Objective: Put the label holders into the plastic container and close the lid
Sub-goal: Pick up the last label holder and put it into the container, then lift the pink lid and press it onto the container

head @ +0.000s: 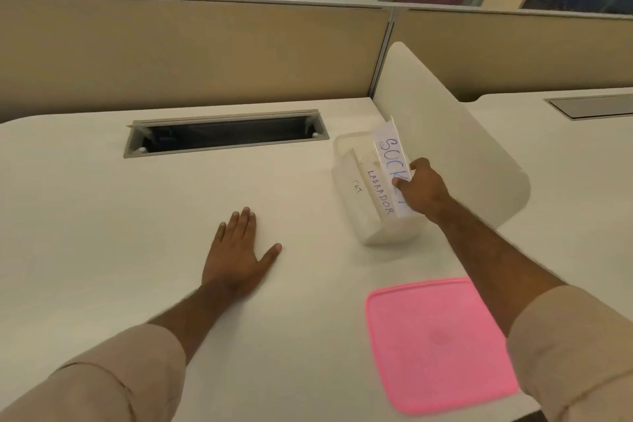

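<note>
A clear plastic container (383, 233) stands open on the white desk, right of centre. Inside it lie two label holders, one marked "CAT" (356, 187) and one marked "LABRADOR" (378, 193). My right hand (423, 188) grips a third label holder (390, 151) with blue lettering, tilted over the container's right side, its lower end inside the rim. The pink lid (438, 343) lies flat on the desk near the front edge, apart from the container. My left hand (238, 250) rests flat on the desk, fingers spread, holding nothing.
An open cable slot (226, 134) is set into the desk behind my left hand. A curved white divider (445, 120) rises right behind the container. Beige partition panels (191, 51) close off the back. A second desk (565, 154) lies to the right.
</note>
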